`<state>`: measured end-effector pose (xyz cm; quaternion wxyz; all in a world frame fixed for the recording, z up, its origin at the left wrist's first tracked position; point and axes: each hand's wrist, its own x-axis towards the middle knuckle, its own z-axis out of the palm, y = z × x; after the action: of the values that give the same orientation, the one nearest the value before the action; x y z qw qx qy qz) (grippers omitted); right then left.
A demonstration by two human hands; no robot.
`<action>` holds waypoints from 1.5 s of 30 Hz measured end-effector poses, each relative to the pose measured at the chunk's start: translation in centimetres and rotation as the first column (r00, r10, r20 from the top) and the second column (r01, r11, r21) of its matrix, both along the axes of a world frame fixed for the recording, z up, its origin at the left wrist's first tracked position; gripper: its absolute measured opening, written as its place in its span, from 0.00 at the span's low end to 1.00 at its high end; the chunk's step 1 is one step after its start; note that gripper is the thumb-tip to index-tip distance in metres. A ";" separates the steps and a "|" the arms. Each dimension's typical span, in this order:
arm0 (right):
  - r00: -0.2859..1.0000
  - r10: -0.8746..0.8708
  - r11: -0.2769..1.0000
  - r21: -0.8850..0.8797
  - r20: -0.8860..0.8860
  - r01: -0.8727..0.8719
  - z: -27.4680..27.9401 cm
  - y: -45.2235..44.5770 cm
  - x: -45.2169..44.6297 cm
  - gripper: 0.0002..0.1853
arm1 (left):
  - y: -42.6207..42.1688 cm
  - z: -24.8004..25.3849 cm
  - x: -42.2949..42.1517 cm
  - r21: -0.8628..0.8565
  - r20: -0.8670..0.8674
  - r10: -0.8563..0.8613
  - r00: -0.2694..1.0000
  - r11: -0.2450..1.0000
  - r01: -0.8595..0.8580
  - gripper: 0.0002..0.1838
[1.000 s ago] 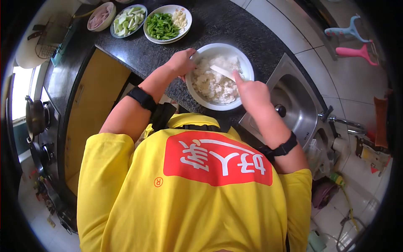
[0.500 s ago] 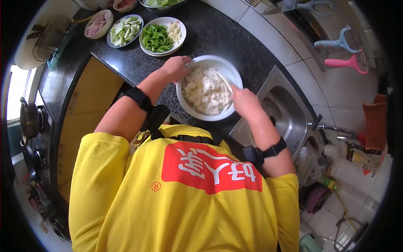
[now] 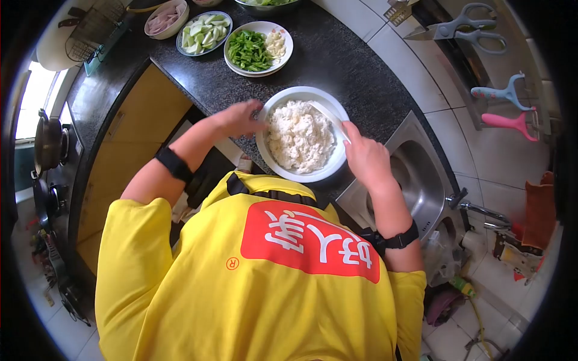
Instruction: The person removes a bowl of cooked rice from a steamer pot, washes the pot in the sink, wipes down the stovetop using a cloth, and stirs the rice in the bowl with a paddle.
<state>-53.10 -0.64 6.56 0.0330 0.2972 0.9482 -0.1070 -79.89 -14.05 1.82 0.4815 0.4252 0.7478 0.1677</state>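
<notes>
A round white bowl [image 3: 304,176] stands on the dark counter, holding a mound of white, crumbly food [image 3: 298,135]. My right hand [image 3: 367,159] is closed on the handle of a white spatula [image 3: 328,113], whose blade lies along the inner right side of the bowl. At the bowl's left rim, my left hand [image 3: 238,118] is slightly blurred, with thumb and fingers apart and nothing visible between them.
Beyond the bowl are a plate of green pieces and chopped garlic [image 3: 257,73], a plate of pale green slices [image 3: 205,33] and a bowl of pink meat [image 3: 164,18]. A sink [image 3: 415,180] lies right; peelers [image 3: 509,123] and scissors [image 3: 469,29] hang on the wall.
My left hand has let go of the bowl's rim. The spatula has shifted from the middle of the food to the bowl's right side. The camera view has shifted too.
</notes>
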 end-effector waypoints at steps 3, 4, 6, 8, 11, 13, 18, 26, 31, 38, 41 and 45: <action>0.995 0.099 0.985 0.138 0.027 -0.102 -1.3 1.5 -1.2 0.20 | -2.4 -0.4 2.4 -0.199 0.349 0.226 0.909 0.966 -0.164 0.28; 0.994 0.095 0.980 0.168 0.062 -0.104 -1.1 1.7 -2.0 0.22 | -2.1 -1.1 3.0 -0.151 0.291 0.240 0.926 0.967 -0.203 0.27; 0.985 0.138 0.975 0.161 0.103 -0.154 -1.5 2.1 -4.1 0.22 | -2.0 -1.2 3.0 -0.165 0.351 0.292 0.890 0.955 -0.248 0.26; 0.959 0.259 0.941 0.196 0.114 -0.277 -1.9 1.5 -6.0 0.22 | -1.7 -1.4 2.9 -0.164 0.433 0.338 0.836 0.941 -0.296 0.25; 0.907 0.374 0.895 0.180 0.195 -0.407 -1.0 0.2 -7.5 0.22 | -1.3 -1.5 2.9 -0.182 0.418 0.358 0.835 0.933 -0.309 0.24; 0.897 0.401 0.864 0.248 0.184 -0.437 -1.0 -0.8 -7.0 0.24 | -1.0 -1.2 3.1 -0.162 0.396 0.360 0.844 0.933 -0.322 0.23; 0.855 0.472 0.770 0.370 0.216 -0.519 -0.3 -1.4 -4.1 0.27 | -0.2 -1.6 3.5 -0.068 0.327 0.347 0.879 0.937 -0.344 0.25; 0.917 0.337 0.856 0.336 0.213 -0.392 1.1 -2.1 3.1 0.27 | 0.9 -1.4 3.7 -0.054 0.196 0.369 0.909 0.929 -0.365 0.32; 0.967 0.214 0.936 0.255 0.136 -0.243 -4.3 -3.3 2.3 0.28 | 1.5 -1.7 3.7 -0.077 0.139 0.283 0.949 0.959 -0.274 0.31; 0.984 0.137 0.975 0.160 0.115 -0.154 -0.2 0.6 2.5 0.22 | 2.9 -1.5 2.8 0.056 0.119 0.178 0.977 0.981 -0.186 0.29; 0.992 0.115 0.974 0.188 0.061 -0.124 2.0 1.0 2.4 0.17 | 3.8 -1.9 2.8 0.135 0.009 0.160 0.987 0.978 -0.160 0.27; 0.993 -0.009 0.973 0.230 0.119 -0.019 2.0 2.3 0.9 0.10 | 3.2 -1.5 3.1 0.071 -0.027 0.127 0.992 0.990 -0.124 0.30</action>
<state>-52.24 1.65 8.59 0.0551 0.3024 0.9514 0.0216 -76.79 -10.88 0.34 0.4432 0.3964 0.7742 0.2169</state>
